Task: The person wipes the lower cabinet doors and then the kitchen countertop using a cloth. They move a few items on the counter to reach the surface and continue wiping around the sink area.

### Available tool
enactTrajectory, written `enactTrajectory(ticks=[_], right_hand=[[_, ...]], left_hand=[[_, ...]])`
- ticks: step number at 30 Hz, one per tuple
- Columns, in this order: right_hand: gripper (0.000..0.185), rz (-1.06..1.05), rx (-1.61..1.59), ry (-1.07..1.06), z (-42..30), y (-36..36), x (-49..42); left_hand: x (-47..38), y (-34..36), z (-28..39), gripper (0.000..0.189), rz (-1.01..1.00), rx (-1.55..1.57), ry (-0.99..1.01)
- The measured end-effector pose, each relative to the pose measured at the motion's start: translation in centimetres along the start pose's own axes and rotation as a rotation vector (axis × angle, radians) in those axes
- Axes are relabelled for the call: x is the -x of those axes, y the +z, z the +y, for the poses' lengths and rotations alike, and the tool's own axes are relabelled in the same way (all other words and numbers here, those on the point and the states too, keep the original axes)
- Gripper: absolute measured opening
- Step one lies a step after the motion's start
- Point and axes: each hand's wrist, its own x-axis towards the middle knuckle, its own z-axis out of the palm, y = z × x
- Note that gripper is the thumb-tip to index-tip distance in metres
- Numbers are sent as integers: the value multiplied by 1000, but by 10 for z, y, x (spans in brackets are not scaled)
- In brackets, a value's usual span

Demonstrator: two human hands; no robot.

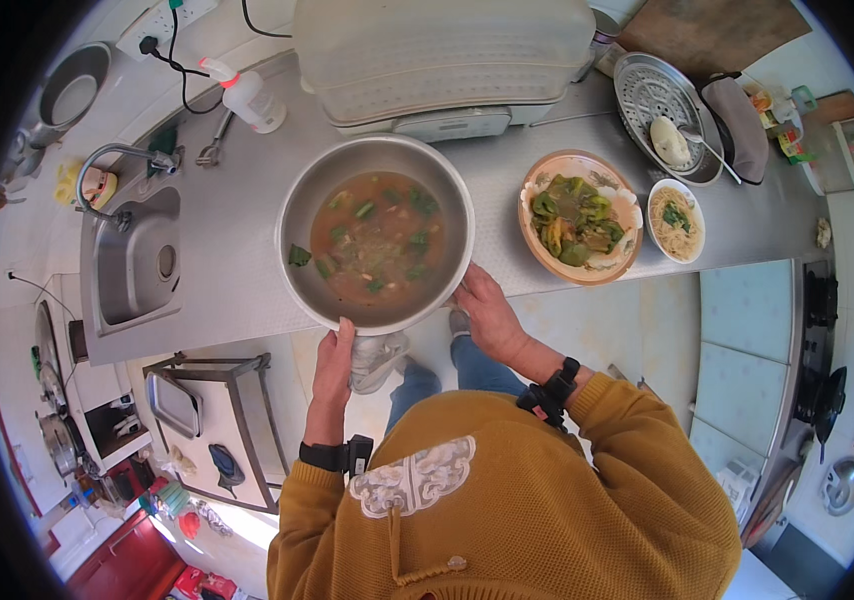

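Note:
My left hand [334, 362] grips the near rim of a large stainless steel bowl [293, 289], thumb on the rim. On the bowl's right near side, my right hand [488, 313] holds it from the edge, its fingertips partly hidden. Brown soup [382, 240] with pieces of green leaves lies in the bowl. The bowl is at the near edge of the steel counter and overhangs it. To its right stands an orange-rimmed dish [580, 276] of cooked green peppers, beside a small white bowl [658, 244] of noodles topped with greens. A light cloth [379, 360] shows below the steel bowl, partly hidden.
A sink [138, 259] with a curved faucet [108, 150] is at left. Behind the bowl stand a large lidded appliance [442, 67] and a spray bottle [253, 101]. A perforated steamer tray [641, 82] holding a pale lump and a spoon [712, 150] lies at back right. A low table [209, 420] stands at lower left.

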Motion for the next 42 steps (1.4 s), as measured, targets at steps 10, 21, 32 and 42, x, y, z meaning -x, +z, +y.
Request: enactTrajectory(ticks=[10, 21, 32, 42], right_hand=[[38, 94, -543, 379, -52, 12, -7], [38, 306, -7, 221, -98, 79, 0], [57, 169, -276, 314, -126, 140, 1], [55, 97, -392, 99, -129, 183, -59]], left_hand=[[16, -104, -26, 34, 70, 94, -22], [10, -238, -10, 36, 153, 217, 110], [-22, -257, 26, 37, 364, -60, 353], [-51, -267, 26, 37, 505, -272, 474]])
